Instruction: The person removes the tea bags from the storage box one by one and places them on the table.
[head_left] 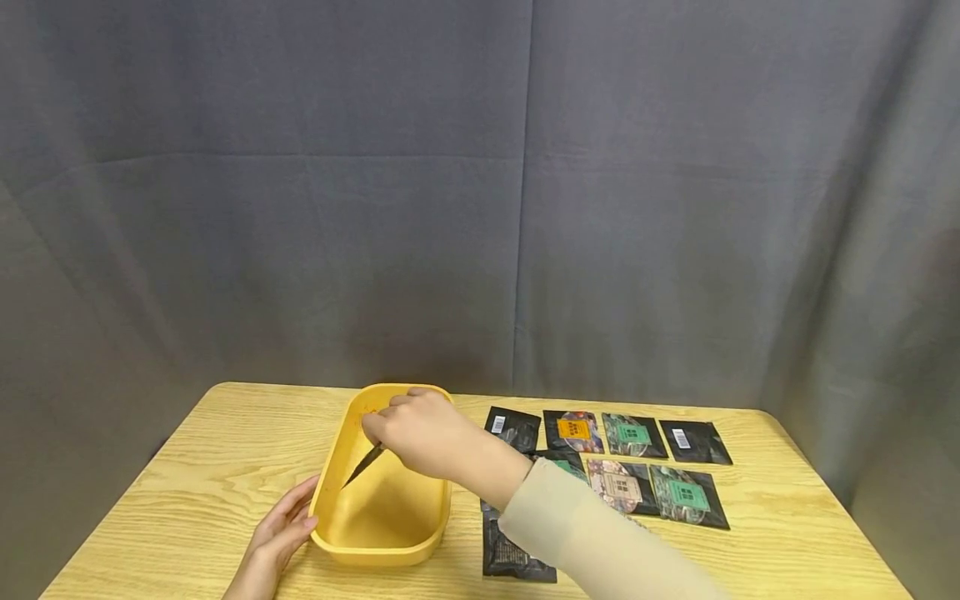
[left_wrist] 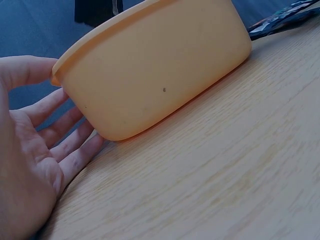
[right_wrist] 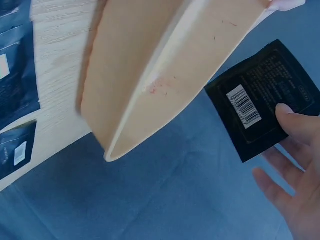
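Note:
A yellow plastic tub (head_left: 386, 552) stands on the table, its opening toward the head camera. My left hand (head_left: 276, 540) is at its left side, the thumb at the rim. In the left wrist view, the fairly straight fingers (left_wrist: 77, 156) touch the outer wall. My right hand (head_left: 420, 429) reaches over the tub and pinches a flat black sachet (head_left: 363, 465) by its edge. In the right wrist view the sachet (right_wrist: 245, 107) shows a barcode and small print, with the thumb on its face. The other fingers of that hand are behind it.
Right of the tub, several similar sachets lie on the wooden table (head_left: 780, 533). Some, like one sachet (head_left: 690, 496), show green labels; another sachet (head_left: 573, 431) has an orange one. The right sleeve (head_left: 592, 533) covers part of them. A grey curtain (head_left: 480, 208) hangs behind.

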